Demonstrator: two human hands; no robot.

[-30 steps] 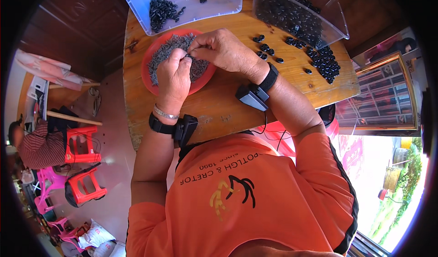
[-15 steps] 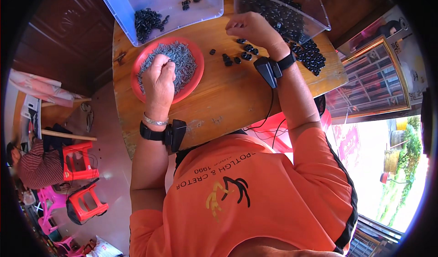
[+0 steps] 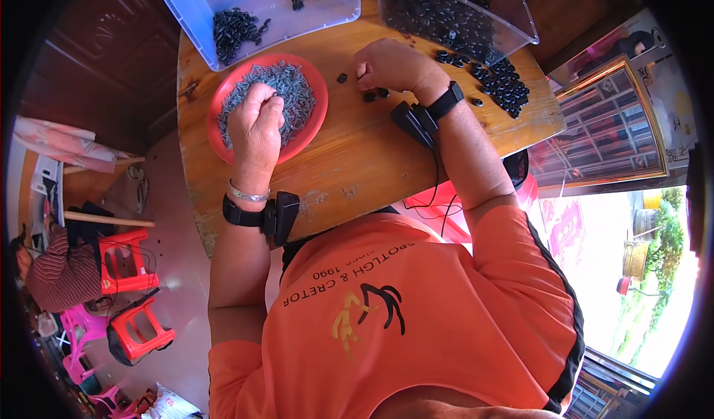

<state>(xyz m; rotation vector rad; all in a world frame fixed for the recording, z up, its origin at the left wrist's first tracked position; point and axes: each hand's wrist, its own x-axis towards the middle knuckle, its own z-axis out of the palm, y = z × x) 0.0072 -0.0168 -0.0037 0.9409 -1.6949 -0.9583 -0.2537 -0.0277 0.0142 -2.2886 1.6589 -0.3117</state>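
My left hand [image 3: 255, 125] is over a round red plate [image 3: 318, 121] heaped with small grey screw-like pieces [image 3: 296, 92]. Its fingers are closed in a pinch, and a sliver of a small black part [image 3: 276, 94] shows at the fingertips. My right hand [image 3: 394, 66] is low over the wooden table, fingers curled and pointing left. Small black parts [image 3: 377, 93] lie just beneath it. Whatever its fingers hold, if anything, is hidden. A lone black part [image 3: 342, 78] lies between the hand and the plate.
A clear plastic bin [image 3: 290, 36] with some black parts is tipped toward me behind the plate. At the far right another clear bin [image 3: 513, 17] is full of them, several spilling onto the table [image 3: 357, 159]. A person [image 3: 67, 274] is near red stools [image 3: 141, 330] at left.
My right hand has moved nearer and slightly left, down over the loose black parts. My left hand stays pinched above the plate. The view has shifted a little.
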